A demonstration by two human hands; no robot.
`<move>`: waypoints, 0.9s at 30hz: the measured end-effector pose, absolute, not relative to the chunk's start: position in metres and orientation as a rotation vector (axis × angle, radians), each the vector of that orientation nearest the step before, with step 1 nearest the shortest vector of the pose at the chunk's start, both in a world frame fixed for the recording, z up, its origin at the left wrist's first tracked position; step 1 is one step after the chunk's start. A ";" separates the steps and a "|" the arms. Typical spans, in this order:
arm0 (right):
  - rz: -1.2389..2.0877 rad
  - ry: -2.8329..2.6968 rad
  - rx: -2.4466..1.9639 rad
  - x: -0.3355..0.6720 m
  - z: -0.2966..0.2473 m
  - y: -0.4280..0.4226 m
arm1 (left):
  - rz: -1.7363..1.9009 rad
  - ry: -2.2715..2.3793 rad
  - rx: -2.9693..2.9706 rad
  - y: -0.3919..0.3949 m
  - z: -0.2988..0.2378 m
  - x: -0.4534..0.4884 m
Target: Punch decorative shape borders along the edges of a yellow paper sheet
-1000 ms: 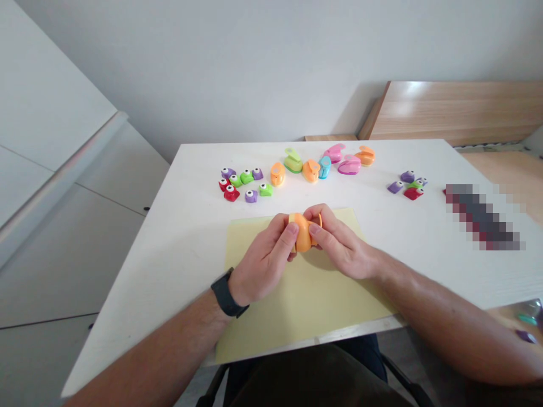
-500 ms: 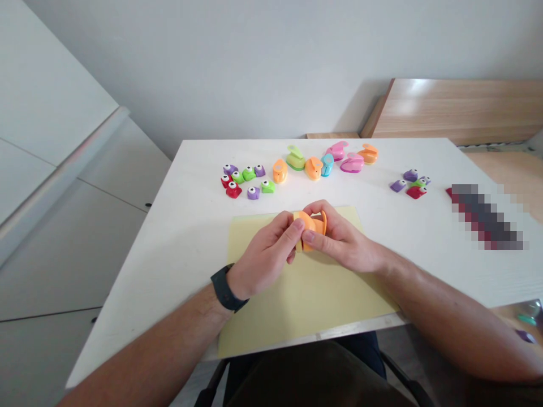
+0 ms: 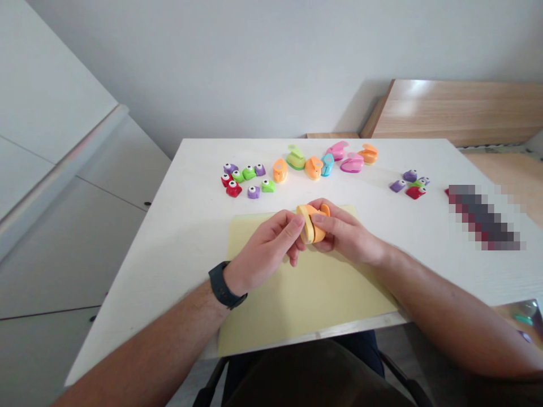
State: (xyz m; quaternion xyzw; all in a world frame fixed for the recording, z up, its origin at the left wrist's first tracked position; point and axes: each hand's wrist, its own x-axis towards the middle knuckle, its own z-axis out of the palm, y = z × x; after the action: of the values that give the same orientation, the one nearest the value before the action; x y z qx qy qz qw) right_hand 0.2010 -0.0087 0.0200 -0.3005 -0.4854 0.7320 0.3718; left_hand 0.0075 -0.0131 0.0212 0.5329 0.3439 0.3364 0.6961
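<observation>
Observed from beside the seated person. Both hands are occupied with one orange craft punch [image 3: 313,224], held just above the far part of a pale yellow paper sheet [image 3: 307,297]; I cannot tell whether it touches the sheet. The left hand [image 3: 265,251] pinches the punch's pale near end between thumb and curled fingers. The right hand [image 3: 345,233] wraps the opposite side, its fingers [image 3: 326,210] over the top, so the hands are pressed in toward each other. The sheet lies near the front edge of the white surface [image 3: 165,257].

State of the layout: one punch is in hand. A row of larger plastic punches [image 3: 326,164] in orange, green, blue and pink lies along the far edge. Left of it sits a cluster of small purple, green and red punches [image 3: 242,180]; a second small cluster [image 3: 409,183] lies toward the far right corner. No cut shapes can be made out on the sheet or around it.

Containers: the only closed housing seen is the punch body; its contents are hidden. A pixelated object [image 3: 483,217] near the right edge cannot be identified. A black wristwatch [image 3: 221,285] circles the left wrist.
</observation>
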 end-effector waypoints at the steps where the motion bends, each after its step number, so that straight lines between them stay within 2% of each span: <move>1: 1.903 -1.192 -0.758 0.202 0.019 -0.007 | 0.749 0.762 1.192 -0.013 0.021 0.008; 6: 2.017 -1.054 -0.747 0.202 0.019 -0.003 | 0.777 0.776 1.265 -0.015 0.019 0.009; 11: 2.052 -0.965 -0.738 0.201 0.023 -0.002 | 1.005 0.961 1.500 -0.021 0.015 0.008; 19: 2.013 -0.924 -0.776 0.200 0.021 -0.004 | 1.325 1.100 2.283 -0.018 0.011 0.002; 27: 1.984 -0.960 -0.709 0.197 0.017 -0.004 | 1.378 1.066 2.557 -0.020 0.007 0.002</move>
State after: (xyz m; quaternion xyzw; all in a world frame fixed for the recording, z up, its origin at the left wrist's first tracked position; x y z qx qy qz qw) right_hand 0.1975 -0.0039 0.0166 -0.2804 -0.3798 0.7849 0.4014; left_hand 0.0022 -0.0195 0.0075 0.8262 0.3444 0.4452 0.0238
